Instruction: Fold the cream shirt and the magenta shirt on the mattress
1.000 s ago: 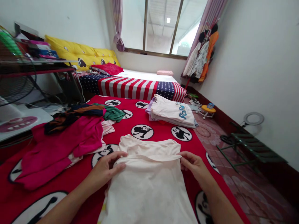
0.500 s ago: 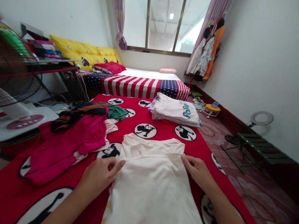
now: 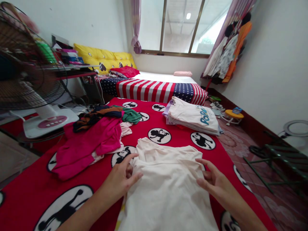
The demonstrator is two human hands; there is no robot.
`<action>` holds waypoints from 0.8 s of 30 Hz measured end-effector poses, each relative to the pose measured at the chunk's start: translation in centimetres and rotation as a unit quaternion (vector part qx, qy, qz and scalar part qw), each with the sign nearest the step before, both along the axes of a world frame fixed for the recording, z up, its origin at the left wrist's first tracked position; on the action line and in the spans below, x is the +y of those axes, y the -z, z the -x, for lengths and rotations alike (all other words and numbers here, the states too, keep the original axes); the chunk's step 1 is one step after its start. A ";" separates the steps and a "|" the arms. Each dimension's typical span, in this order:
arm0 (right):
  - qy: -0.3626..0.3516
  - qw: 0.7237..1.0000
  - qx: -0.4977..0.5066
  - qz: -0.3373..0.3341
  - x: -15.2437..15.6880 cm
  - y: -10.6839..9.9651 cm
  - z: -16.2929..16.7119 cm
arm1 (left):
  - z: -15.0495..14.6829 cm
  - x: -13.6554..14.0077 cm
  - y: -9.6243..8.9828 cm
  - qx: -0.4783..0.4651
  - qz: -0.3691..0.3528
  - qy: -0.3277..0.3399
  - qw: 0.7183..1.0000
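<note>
while my left hand (image 3: pixel 122 179) pinches the soft cream shirt (image 3: pixel 166 183) at its left edge, my right hand (image 3: pixel 213 181) rests on the right edge with fingers spread and curled. the shirt lies flat, lightly creased, near the front edge of the red blanket (image 3: pixel 183 138) with round black-and-white prints. a crumpled pink cloth (image 3: pixel 89 144) heaps toward the blanket's left edge; a neat folded stack (image 3: pixel 192 116) sits at its far right corner.

Pale cream shirt (image 3: pixel 166 179) flat on red monkey-print blanket (image 3: pixel 36 179), left hand (image 3: pixel 121 178) pinching its edge at 9 o'clock, right hand (image 3: pixel 213 181) loosely spread at 3 o'clock, magenta clothes heap (image 3: pixel 89 142) at 10 o'clock, folded stack (image 3: pixel 192 115) at 1 o'clock.
</note>
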State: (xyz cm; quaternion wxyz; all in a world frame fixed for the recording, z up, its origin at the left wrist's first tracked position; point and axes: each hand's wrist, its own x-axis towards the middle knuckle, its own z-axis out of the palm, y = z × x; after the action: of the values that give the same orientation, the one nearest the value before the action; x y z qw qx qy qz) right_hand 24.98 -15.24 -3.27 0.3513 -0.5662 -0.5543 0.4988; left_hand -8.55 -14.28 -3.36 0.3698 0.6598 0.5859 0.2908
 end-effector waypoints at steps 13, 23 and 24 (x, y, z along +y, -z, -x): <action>0.126 0.974 0.149 -0.111 2.6 -0.5 2.2 | -0.7 3.7 -2.2 -0.116 -0.101 0.018 0.988; 0.151 0.978 0.073 -0.121 3.3 3.0 1.0 | -0.7 6.6 2.5 -0.169 -0.036 -0.028 0.985; 0.155 0.978 0.062 -0.123 3.1 2.9 1.0 | -0.7 6.5 2.4 -0.174 -0.044 -0.023 0.984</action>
State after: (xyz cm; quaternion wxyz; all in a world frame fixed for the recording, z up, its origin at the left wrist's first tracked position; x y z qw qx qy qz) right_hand 24.01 -12.12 -6.15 0.5255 -0.5655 -0.4940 0.4002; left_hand -7.83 -7.81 -5.73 0.4296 0.6010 0.5147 0.4351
